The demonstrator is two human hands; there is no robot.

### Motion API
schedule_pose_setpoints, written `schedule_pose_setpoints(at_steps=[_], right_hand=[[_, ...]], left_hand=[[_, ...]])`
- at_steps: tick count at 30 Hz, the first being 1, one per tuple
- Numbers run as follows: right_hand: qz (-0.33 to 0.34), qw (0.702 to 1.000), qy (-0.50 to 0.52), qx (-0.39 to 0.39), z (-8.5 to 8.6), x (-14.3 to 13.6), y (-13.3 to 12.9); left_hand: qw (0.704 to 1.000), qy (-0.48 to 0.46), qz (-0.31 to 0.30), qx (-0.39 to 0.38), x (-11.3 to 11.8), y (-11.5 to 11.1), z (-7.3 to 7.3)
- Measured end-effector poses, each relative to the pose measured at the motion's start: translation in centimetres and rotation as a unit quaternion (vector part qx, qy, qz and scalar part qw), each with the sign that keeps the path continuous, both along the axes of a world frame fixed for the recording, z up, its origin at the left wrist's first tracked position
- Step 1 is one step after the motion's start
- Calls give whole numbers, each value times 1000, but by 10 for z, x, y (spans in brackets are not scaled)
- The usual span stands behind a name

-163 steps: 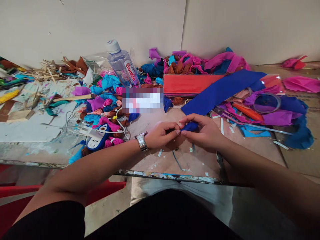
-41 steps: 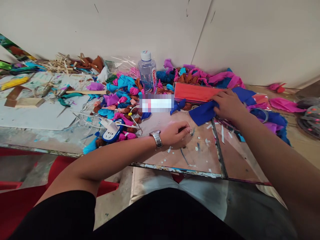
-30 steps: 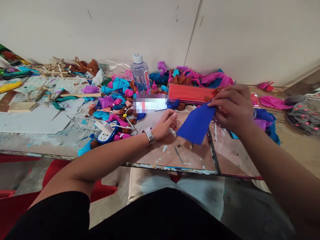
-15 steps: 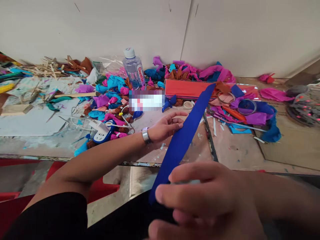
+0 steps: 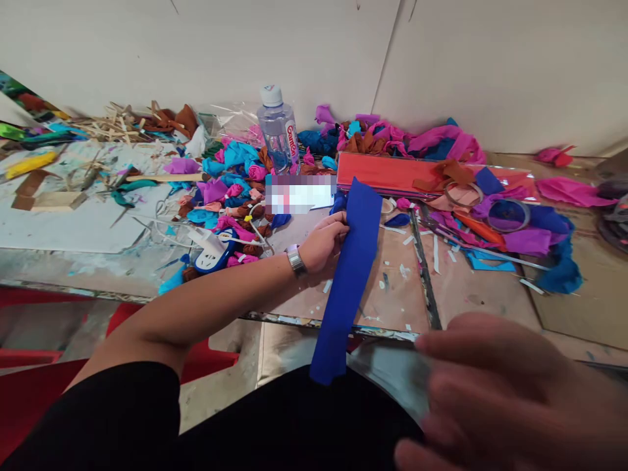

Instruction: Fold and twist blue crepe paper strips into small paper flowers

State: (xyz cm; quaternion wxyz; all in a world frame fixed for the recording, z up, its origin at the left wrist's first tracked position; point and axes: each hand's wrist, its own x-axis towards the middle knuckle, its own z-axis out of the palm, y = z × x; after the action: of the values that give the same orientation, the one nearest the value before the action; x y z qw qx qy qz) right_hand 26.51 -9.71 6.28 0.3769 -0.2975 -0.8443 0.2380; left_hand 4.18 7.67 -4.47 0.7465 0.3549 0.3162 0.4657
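A long strip of deep blue crepe paper (image 5: 349, 275) hangs at a slant in front of me. My left hand (image 5: 324, 243) pinches its left edge about a third of the way down. The strip's upper end is cut at an angle, and its lower end reaches over my dark clothing, past the table edge. At the lower right, blurred and close to the camera, my right hand (image 5: 495, 386) has loosely bent fingers, with the thumb apart from them. I see nothing in it, and it is clear of the strip.
Coloured paper scraps (image 5: 230, 190), a water bottle (image 5: 279, 131), a phone with a blurred screen (image 5: 301, 195), a power strip (image 5: 214, 254) and a red paper pack (image 5: 383, 175) crowd the table. Tape rolls (image 5: 509, 214) lie among scraps at right. Wood sticks (image 5: 118, 124) lie at left.
My right hand has moved away to the right from the strip. The blue strip has swung from a steep diagonal to nearly upright, its broad face now towards me. My left hand still holds it.
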Motion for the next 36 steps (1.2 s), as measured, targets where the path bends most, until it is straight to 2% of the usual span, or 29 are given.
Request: schedule_pose_setpoints(at_steps=[1, 2, 3, 5, 6, 8, 10, 12, 15, 18, 21, 25, 27, 29, 32, 34, 35, 36], right_hand=[[-23, 996, -50, 65, -4, 4, 21], [-32, 994, -61, 83, -10, 7, 45], [-28, 993, -60, 102, -19, 10, 74], [-36, 977, -66, 201, -41, 17, 132], [-81, 967, -87, 227, -52, 22, 159], [-156, 950, -185, 195, -71, 32, 200], [-152, 931, -291, 157, -84, 43, 223], [-122, 908, -373, 145, -91, 51, 232], [-110, 899, -401, 139, -97, 56, 236], [-84, 914, -372, 140, -98, 53, 243], [-57, 938, -309, 145, -98, 41, 256], [-34, 950, -273, 146, -102, 13, 274], [-14, 964, -230, 130, -101, 2, 278], [-35, 976, -181, 118, -98, -2, 277], [-154, 980, -94, 84, -91, 4, 263], [-253, 967, 7, 34, -89, 10, 246], [-268, 963, 40, 6, -89, 12, 237], [-255, 965, 58, -32, -90, 13, 227]], left_hand=[[1000, -14, -4, 4, 0, -2, 1], [1000, -22, -10, 10, 1, -3, 3], [999, -26, -13, 15, 1, -5, 4], [1000, -19, -13, 21, 1, -7, 5], [1000, -13, -10, 24, 1, -8, 5], [1000, -7, -16, 22, -1, -6, 2], [999, -9, -31, 13, -4, -4, -2], [999, 5, -45, 23, -6, -2, -6], [994, 41, -92, 41, -10, -4, -9], [978, 88, -177, 64, -12, -7, -7], [953, 129, -245, 123, -12, -8, -2], [931, 149, -287, 170, -13, -8, 4], [930, 150, -284, 180, -13, -9, 6], [937, 145, -266, 172, -12, -9, 5], [966, 120, -184, 137, -10, -8, 1], [980, 107, -119, 122, -9, -6, -2], [983, 105, -91, 118, -8, -5, -3], [985, 108, -71, 114, -7, -4, -4]])
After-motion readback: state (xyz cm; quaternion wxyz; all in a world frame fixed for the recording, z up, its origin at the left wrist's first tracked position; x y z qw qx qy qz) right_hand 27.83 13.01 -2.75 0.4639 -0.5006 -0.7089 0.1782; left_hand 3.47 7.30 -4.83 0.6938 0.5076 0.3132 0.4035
